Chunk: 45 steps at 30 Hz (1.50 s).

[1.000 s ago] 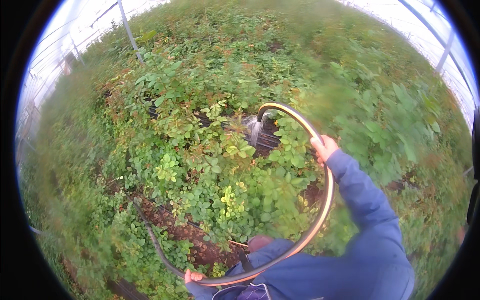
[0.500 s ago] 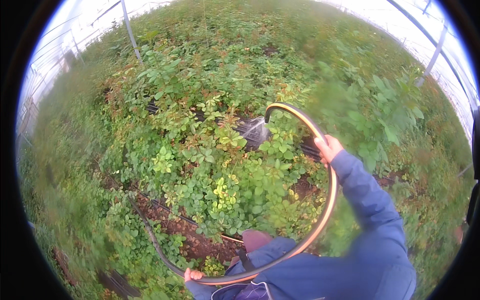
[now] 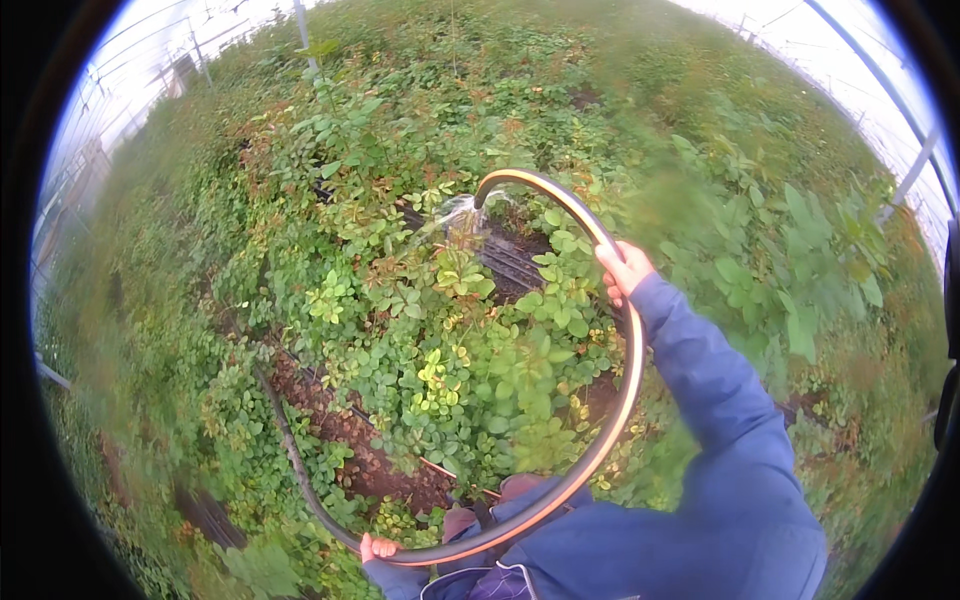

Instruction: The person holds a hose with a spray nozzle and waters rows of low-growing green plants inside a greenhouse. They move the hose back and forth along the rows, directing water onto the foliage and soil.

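Note:
A thick black garden hose [image 3: 629, 385] with an orange stripe loops in a wide arc in front of me. My right hand [image 3: 622, 272] is closed round its upper right part, arm stretched forward. Beyond that grip the hose curves left and bends down, its open end spilling water [image 3: 462, 213] onto leafy plants [image 3: 420, 275] and the bed. Low down, near my body, my left hand [image 3: 379, 548] is wrapped round the same hose. From there the hose trails up and left into the foliage, where it is hidden.
Dense bushes surround me on all sides. Black ridged strips [image 3: 510, 266] lie between plants under the water. Brown soil with dry leaves [image 3: 385, 460] shows near my feet, with a thin tube through it. A metal post [image 3: 908, 178] and a clear-covered frame rise at the edges.
My right hand has swung the hose end to the left and a little farther away. The water now falls farther left. My left hand keeps its grip, shifted only slightly.

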Motion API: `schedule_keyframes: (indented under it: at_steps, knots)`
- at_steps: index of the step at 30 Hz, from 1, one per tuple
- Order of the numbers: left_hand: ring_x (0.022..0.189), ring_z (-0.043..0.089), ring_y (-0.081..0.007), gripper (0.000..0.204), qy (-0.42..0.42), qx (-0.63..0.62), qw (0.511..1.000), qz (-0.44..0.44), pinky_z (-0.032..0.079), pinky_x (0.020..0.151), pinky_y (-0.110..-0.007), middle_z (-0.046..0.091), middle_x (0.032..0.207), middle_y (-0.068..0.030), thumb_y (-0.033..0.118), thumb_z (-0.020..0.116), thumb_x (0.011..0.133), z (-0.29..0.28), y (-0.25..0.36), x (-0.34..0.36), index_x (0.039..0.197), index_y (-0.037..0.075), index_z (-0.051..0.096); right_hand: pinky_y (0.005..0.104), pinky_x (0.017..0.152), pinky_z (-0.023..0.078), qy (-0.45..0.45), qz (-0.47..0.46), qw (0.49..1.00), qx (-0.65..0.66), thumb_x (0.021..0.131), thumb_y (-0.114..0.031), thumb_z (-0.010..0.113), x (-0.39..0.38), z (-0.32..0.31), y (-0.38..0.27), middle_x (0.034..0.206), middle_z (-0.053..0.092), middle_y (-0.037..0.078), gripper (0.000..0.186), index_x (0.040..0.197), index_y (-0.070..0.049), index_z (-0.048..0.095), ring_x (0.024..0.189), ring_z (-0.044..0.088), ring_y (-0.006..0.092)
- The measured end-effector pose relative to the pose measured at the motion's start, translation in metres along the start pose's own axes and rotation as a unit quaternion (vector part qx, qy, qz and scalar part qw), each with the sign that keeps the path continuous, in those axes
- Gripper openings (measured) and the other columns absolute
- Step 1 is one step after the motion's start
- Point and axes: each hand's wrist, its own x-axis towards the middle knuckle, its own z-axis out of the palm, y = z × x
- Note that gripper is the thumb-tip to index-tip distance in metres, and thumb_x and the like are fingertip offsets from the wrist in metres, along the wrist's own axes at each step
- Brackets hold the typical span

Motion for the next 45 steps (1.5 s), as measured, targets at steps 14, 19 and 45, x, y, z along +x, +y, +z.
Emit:
schedule_keyframes:
  at_steps: [14,19,45]
  knots:
    - [0.040,0.034,-0.0115,0.039,-0.020,-0.061,0.988,-0.142,0.039,0.041,-0.028,0.035,0.048,0.0044,0.025,0.051,0.091,-0.043,-0.048,-0.008,0.057,0.014,0.035,0.0272,0.038,0.041,0.012,0.024,0.995,-0.099,0.090,-0.037,0.054,-0.023,-0.075,0.004,0.064,0.045,0.003,0.040,0.111,-0.003,0.047,0.043,0.045,0.0109]
    - [0.041,0.036,-0.0090,0.038,-0.002,-0.035,0.992,-0.120,0.038,0.041,-0.025,0.037,0.049,0.0045,0.025,0.050,0.091,-0.049,-0.038,-0.032,0.057,0.014,0.038,0.0289,0.038,0.043,0.018,0.013,0.987,-0.162,0.089,-0.036,0.054,-0.062,-0.074,-0.004,0.064,0.047,0.004,0.040,0.108,-0.002,0.048,0.043,0.047,0.0123]
    - [0.037,0.030,-0.0102,0.040,-0.022,0.106,0.989,-0.096,0.037,0.037,-0.024,0.033,0.047,0.0040,0.023,0.053,0.091,-0.127,0.002,-0.072,0.056,0.014,0.035,0.0241,0.034,0.035,0.147,0.040,0.988,-0.009,0.091,-0.034,0.054,-0.376,-0.149,0.049,0.056,0.039,-0.002,0.032,0.101,-0.006,0.044,0.038,0.036,0.0067]
